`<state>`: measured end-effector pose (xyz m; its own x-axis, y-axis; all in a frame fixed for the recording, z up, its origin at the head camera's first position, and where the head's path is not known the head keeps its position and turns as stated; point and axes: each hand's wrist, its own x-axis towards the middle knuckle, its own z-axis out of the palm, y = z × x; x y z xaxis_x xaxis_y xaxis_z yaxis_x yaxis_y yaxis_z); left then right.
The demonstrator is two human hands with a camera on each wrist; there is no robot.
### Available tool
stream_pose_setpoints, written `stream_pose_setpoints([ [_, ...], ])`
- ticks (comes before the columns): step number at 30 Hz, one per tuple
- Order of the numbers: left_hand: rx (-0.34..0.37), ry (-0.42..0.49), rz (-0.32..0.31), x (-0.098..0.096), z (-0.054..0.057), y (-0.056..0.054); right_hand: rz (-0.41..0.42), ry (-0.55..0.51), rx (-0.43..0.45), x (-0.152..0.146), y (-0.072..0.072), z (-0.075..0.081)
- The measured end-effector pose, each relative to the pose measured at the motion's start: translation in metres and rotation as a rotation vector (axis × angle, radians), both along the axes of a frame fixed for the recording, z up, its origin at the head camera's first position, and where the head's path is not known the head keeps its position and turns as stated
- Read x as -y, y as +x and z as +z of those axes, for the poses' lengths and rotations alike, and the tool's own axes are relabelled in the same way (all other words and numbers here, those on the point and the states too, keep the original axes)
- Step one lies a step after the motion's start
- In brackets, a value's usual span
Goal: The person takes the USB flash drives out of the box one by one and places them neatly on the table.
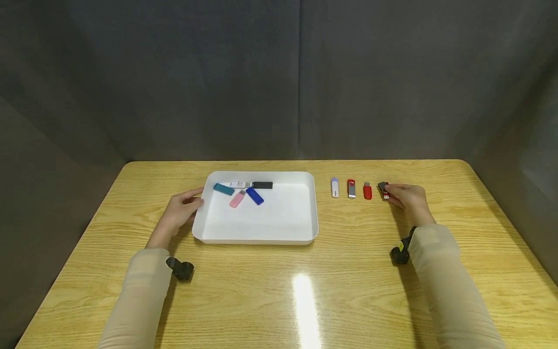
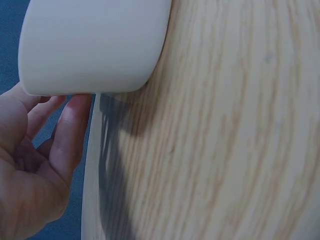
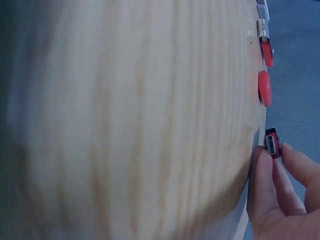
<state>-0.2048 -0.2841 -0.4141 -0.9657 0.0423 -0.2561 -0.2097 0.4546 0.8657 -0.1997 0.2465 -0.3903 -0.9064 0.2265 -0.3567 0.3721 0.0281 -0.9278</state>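
Observation:
My left hand (image 1: 178, 212) is at the left side of a white tray (image 1: 283, 232), its fingertips touching the tray's outer wall (image 2: 95, 50). Inside the tray lie several USB sticks: a teal one (image 1: 224, 189), a white one (image 1: 239, 184), a black one (image 1: 262, 185), a pink one (image 1: 237, 198) and a blue one (image 1: 255, 196). At the right, my right hand (image 1: 407, 198) pinches a black and red USB stick (image 1: 383, 190) between thumb and fingers. Its metal plug (image 3: 271, 145) faces the right wrist camera.
Left of my right hand, a white and lilac USB stick (image 1: 334, 187), a red and silver one (image 1: 351, 189) and a red one (image 1: 367, 191) lie in a row on the wooden table (image 1: 244, 295). A dark curtain (image 1: 209, 82) stands behind the table.

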Motion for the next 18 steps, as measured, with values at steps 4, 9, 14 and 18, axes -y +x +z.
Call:
stream_pose_setpoints([
  [4, 0.006, -0.007, 0.006, -0.0003, 0.0002, -0.0003, 0.009, 0.024, -0.002, -0.0003, 0.0005, 0.0000],
  [9, 0.009, -0.015, 0.011, -0.0009, 0.0001, -0.0008, 0.015, 0.085, -0.017, -0.0013, -0.0016, -0.0022],
  [14, 0.006, -0.009, 0.006, -0.0001, -0.0009, -0.0010, -0.007, 0.087, -0.035, -0.0019, -0.0024, -0.0026],
  [18, 0.004, -0.011, 0.006, 0.0004, -0.0011, -0.0002, -0.024, 0.100, -0.044, -0.0012, -0.0009, -0.0014],
])
